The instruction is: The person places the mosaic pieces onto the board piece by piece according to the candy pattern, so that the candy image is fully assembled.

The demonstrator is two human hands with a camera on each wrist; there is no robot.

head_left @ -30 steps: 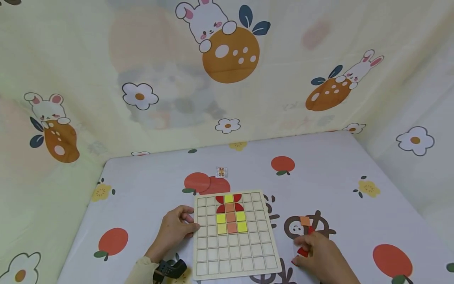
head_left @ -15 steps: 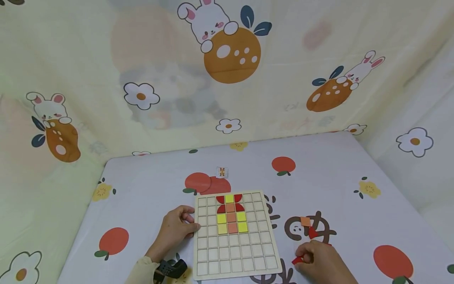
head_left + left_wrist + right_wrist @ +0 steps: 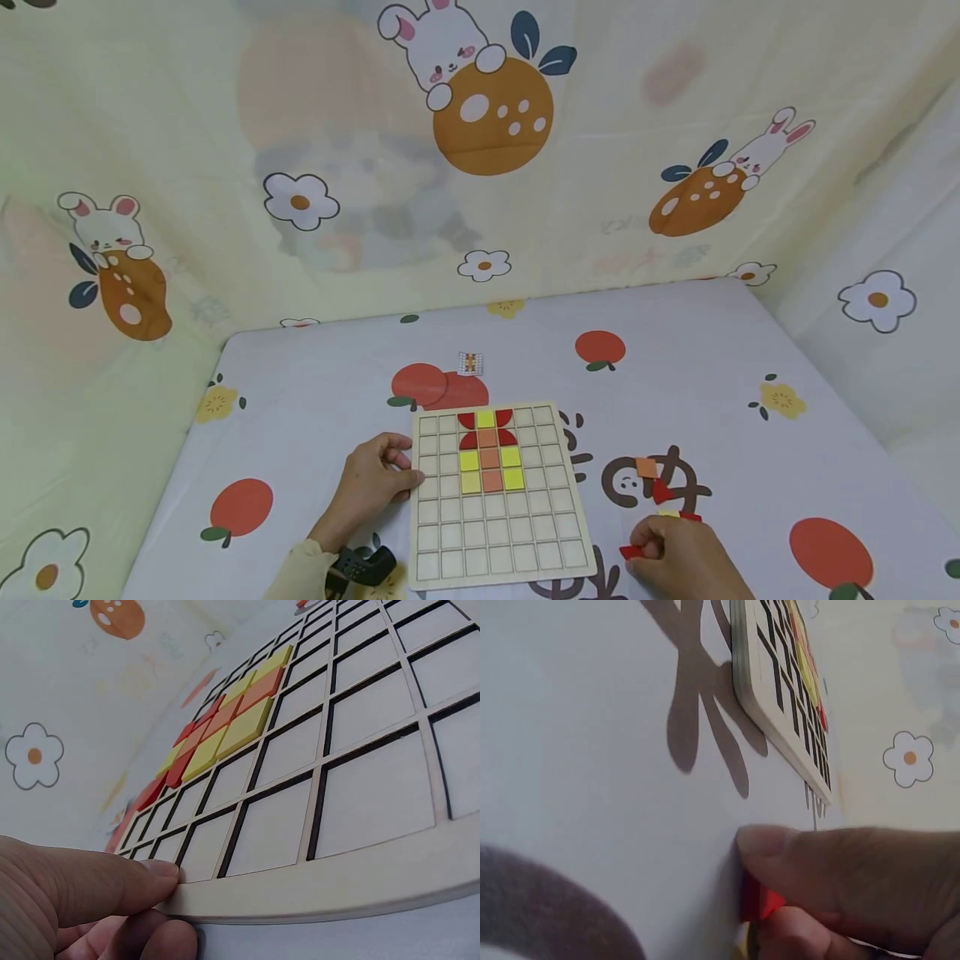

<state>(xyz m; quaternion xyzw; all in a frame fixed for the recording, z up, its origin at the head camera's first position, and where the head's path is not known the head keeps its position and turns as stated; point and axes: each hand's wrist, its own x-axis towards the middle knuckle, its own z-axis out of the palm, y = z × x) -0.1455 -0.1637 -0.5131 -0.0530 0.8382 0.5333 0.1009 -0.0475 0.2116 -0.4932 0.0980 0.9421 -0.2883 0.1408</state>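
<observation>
Note a printed cloth backdrop behind the desk, likely to screen off the surroundings. Find the desk spread with a fruit-patterned cover.

Find the grid board lying on the near part of the desk, square to the viewer, presumably for easy reach from both sides.

Record the left hand at the board's left side: thumb over the rim, fingers curled in at the edge beneath, little opening between. Judge this hold as steadying, to check sliding.

Record the right hand low on the desk, right of the board and apart from it: thumb and curled fingers closed to a pinch on a red tile. Judge the fingertip hold suited to so small and thin a thing.

Note a small patterned card beyond the board's far rim, apparently for sight without obstruction.

Count four rows of seated tiles from the board's far rim: red at the sides of two rows, yellow below, a yellow-and-orange centre column.

Find loose beyond the right hand an orange tile, a red piece just beside, and partly hidden yellow and red pieces, likely grouped for quick picking.
</observation>
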